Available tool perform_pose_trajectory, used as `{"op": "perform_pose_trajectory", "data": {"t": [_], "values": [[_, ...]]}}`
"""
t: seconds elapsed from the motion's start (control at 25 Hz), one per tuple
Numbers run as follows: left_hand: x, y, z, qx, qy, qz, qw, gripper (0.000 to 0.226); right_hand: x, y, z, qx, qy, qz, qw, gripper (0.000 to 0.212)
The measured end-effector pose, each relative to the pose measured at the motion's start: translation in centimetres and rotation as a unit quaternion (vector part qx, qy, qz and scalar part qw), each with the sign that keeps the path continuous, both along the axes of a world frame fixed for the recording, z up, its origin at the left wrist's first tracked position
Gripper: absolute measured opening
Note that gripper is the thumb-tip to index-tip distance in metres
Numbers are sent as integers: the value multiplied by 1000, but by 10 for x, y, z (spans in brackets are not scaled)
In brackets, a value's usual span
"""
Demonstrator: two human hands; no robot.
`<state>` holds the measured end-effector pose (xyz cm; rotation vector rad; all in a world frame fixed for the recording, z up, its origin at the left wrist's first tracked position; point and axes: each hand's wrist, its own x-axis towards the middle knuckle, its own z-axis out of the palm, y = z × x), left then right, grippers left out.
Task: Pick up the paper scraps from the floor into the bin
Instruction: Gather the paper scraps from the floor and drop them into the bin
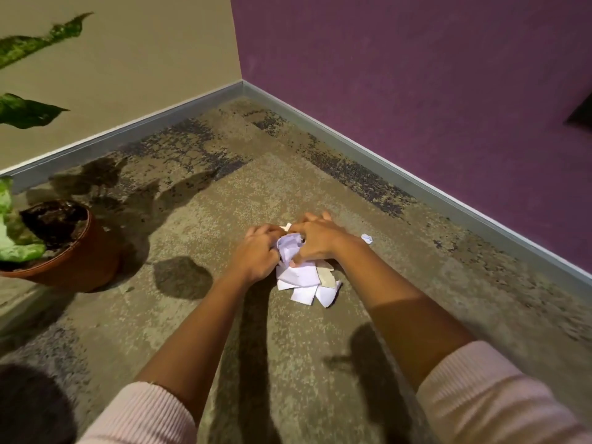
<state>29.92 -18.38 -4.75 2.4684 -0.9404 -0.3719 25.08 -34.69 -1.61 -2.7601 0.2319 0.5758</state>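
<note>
Fingers of the left hand (256, 256) are curling round the crumpled top of the paper scraps (302, 278), which are lying heaped on the carpet (304, 347) at frame centre, flat pieces fanning toward the lower right. The right hand (315, 240) is clasping that wad from the opposite side. A stray scrap (366, 238) is lying just right of the right wrist, nearer that hand. No bin is showing.

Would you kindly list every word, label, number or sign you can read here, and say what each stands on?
No text can be read.
Paper scraps in the pile: faint marks at most, too blurred to read.
Lone small scrap on the carpet: bluish marks, too small to read.
Plant pot: no lettering shows.
</note>
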Motion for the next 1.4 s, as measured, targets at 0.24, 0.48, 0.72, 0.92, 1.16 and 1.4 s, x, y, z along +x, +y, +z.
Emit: {"op": "perform_pose_trajectory", "data": {"t": [0.24,0.48,0.72,0.92,1.16,1.4], "values": [[-73,22,11,26,-13,-9,1000,51,-65,13,-1,1,0,15,1000,61],[-113,38,25,74,-16,-20,997,47,-113,32,11,19,48,9,999,72],[-98,38,36,60,-53,71,994,35,-109,-2,36,273,16,-167,947,55],[-68,24,27,127,14,96,987,74,-91,-41,19,51,-37,-179,982,66],[-69,32,13,86,34,44,995,65,-79,-28,-14,7,-19,-171,985,63],[-99,28,26,23,37,-14,999,46,-87,14,-11,69,-48,-114,990,48]]}}
